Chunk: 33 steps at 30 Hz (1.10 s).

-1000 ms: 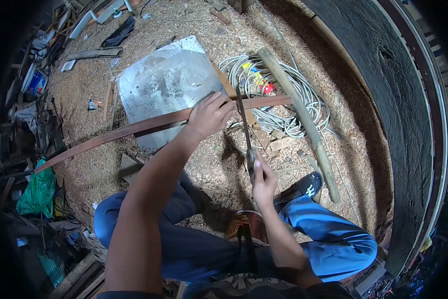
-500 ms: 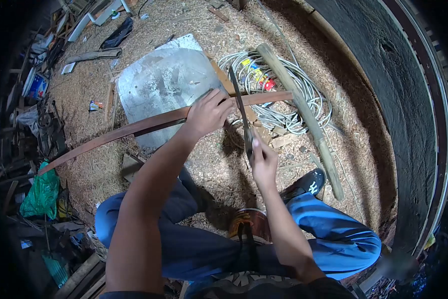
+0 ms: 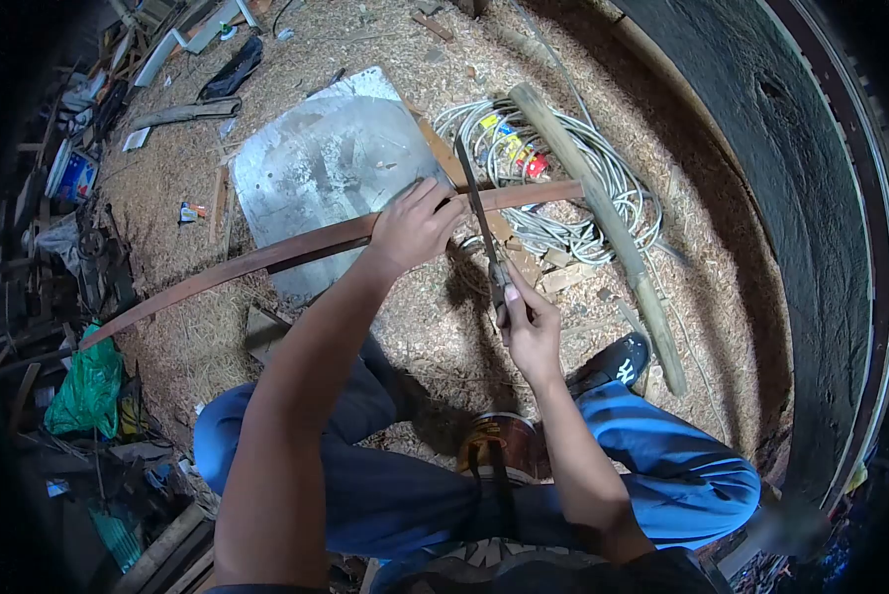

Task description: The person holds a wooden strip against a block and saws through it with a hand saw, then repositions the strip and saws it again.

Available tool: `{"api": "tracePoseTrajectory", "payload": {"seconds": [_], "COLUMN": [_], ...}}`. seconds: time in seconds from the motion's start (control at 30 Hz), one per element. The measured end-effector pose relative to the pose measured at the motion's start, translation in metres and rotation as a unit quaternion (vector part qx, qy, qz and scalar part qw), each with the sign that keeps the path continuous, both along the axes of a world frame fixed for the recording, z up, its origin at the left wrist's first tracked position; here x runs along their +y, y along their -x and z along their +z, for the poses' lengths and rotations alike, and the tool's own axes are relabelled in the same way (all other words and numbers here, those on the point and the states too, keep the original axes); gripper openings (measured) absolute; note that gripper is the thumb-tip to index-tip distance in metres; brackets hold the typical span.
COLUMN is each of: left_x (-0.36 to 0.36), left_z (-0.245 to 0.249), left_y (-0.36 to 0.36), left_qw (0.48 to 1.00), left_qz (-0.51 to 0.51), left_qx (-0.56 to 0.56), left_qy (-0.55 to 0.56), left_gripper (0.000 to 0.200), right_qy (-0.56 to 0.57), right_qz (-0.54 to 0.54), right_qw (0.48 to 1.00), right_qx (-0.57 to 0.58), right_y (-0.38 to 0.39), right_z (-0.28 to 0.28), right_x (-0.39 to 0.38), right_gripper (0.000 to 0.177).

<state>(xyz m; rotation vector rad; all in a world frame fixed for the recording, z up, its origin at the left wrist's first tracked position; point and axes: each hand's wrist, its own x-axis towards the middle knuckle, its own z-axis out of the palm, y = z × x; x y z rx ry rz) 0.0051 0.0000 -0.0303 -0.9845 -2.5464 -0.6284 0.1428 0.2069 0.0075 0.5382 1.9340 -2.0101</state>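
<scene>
A long reddish wooden strip (image 3: 237,265) slants across the view, its right end near a round wooden pole. My left hand (image 3: 417,230) grips the strip from above, fingers bent over it. In my right hand (image 3: 534,337) is the handle of a handsaw (image 3: 479,213), closed in my fingers. Its thin dark blade crosses the strip just right of my left hand; the teeth cannot be made out. Beneath the strip lies a worn silvery metal sheet (image 3: 316,148).
The pole (image 3: 618,247) rests over a coil of pale cable (image 3: 553,233). Between my legs stands a brown bucket (image 3: 499,441). Wood shavings cover the ground. A green plastic bag (image 3: 83,391) and scrap lie left; a dark curved wall (image 3: 791,198) rises at right.
My right hand has moved slightly down and right, toward me, drawing the saw back, and more of its handle end shows. My left hand and the strip stay nearly in place.
</scene>
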Motion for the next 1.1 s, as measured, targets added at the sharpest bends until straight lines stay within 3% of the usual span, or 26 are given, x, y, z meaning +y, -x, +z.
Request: {"api": "tracePoseTrajectory", "payload": {"seconds": [0.1, 0.17, 0.4, 0.5, 0.63, 0.83, 1.0, 1.1], "left_x": [0.002, 0.002, 0.003, 0.002, 0.003, 0.002, 0.003, 0.002], "left_z": [0.005, 0.005, 0.006, 0.007, 0.005, 0.007, 0.006, 0.010], "left_y": [0.001, -0.002, -0.001, 0.001, -0.005, 0.002, -0.001, 0.001], "left_qw": [1.000, 1.000, 1.000, 1.000, 1.000, 1.000, 1.000, 1.000], "left_qz": [0.005, 0.007, 0.002, -0.003, -0.001, -0.008, 0.003, -0.010], "left_qx": [0.005, 0.000, -0.004, -0.005, -0.012, -0.006, -0.014, -0.008], "left_qy": [-0.012, -0.010, -0.013, -0.014, -0.015, -0.015, -0.019, -0.020], "left_gripper": [0.011, 0.011, 0.012, 0.012, 0.011, 0.012, 0.014, 0.014], "right_qy": [-0.039, -0.075, -0.054, -0.111, -0.072, -0.086, -0.090, -0.107], "right_qz": [-0.004, -0.034, -0.048, -0.026, -0.070, -0.048, -0.061, -0.069], "right_qw": [0.999, 0.996, 0.997, 0.992, 0.995, 0.993, 0.989, 0.991], "right_qx": [-0.036, 0.026, 0.037, 0.048, 0.008, 0.067, 0.097, 0.030], "right_y": [-0.036, -0.067, 0.002, -0.030, -0.063, 0.000, -0.056, -0.059], "right_z": [0.004, -0.014, -0.009, 0.001, 0.009, -0.012, -0.004, -0.009], "right_x": [0.014, 0.014, -0.017, -0.006, -0.003, -0.017, -0.010, -0.008], "right_gripper": [0.037, 0.036, 0.036, 0.035, 0.035, 0.034, 0.035, 0.035]}}
